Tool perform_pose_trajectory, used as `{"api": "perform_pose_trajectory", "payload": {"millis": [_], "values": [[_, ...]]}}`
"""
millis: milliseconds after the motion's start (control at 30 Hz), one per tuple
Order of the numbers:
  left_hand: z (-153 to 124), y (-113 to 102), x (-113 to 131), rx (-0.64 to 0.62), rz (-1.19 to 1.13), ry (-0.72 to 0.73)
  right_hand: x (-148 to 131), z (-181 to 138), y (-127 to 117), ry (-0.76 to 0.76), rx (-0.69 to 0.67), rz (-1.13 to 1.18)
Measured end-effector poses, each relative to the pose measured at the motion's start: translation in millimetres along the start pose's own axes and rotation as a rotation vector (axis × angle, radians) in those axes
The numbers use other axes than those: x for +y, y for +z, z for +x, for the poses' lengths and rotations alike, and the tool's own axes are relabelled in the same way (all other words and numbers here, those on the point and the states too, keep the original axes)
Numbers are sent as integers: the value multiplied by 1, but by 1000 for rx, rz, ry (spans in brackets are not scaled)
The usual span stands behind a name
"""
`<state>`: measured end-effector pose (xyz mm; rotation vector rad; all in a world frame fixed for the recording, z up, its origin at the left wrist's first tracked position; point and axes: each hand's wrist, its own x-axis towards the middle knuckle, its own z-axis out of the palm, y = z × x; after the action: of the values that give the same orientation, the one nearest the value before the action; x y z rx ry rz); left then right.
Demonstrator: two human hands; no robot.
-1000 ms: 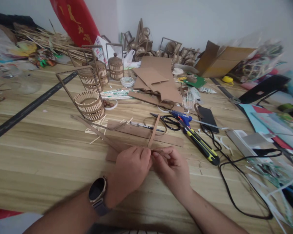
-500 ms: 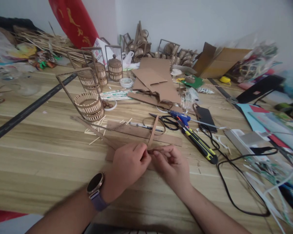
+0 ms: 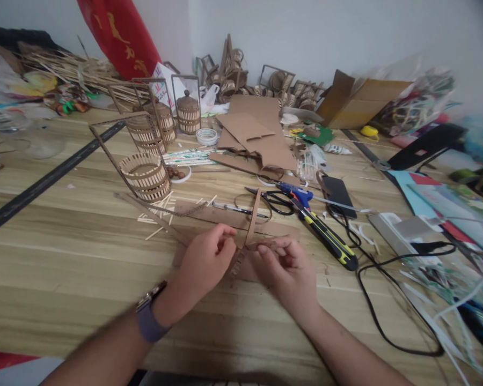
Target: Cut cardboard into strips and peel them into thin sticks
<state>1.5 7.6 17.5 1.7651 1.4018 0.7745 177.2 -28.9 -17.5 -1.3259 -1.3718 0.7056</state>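
My left hand (image 3: 207, 262) and my right hand (image 3: 286, 269) meet low in the middle of the wooden table (image 3: 64, 257). Both pinch a narrow brown cardboard strip (image 3: 253, 217) that bends upward between them. A corrugated end of the strip hangs down between the two hands. Under the hands lie flat cardboard pieces (image 3: 225, 214). A watch sits on my left wrist.
A slatted wooden basket in a thin frame (image 3: 145, 174) stands left of the hands, with loose sticks beside it. Scissors (image 3: 279, 201), a blue glue gun (image 3: 295, 192), a yellow-black utility knife (image 3: 332, 242), a phone (image 3: 338, 188) and a black cable (image 3: 386, 311) lie to the right. Cardboard sheets (image 3: 257, 134) lie behind.
My left hand has turned and pulled a little leftward from the right one, so the strip's corrugated end now shows between them. The view has drifted slightly.
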Motion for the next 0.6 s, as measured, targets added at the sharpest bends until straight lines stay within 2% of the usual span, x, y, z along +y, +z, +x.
{"api": "perform_pose_trajectory", "payload": {"millis": [100,167,233,300,600], "values": [[4,1,2,-287,-338,-144,-6,2,0,-89,-39,-16],[5,4,2,-414,-561,-211,-11,3,0,-171,-62,-59],[5,7,1,-436,-682,-235,-14,5,1,-241,-91,-132],[4,10,0,-428,-709,-219,-14,6,1,-282,-120,-182],[2,16,0,-398,-734,-270,-9,4,-1,-255,-72,-224]]}}
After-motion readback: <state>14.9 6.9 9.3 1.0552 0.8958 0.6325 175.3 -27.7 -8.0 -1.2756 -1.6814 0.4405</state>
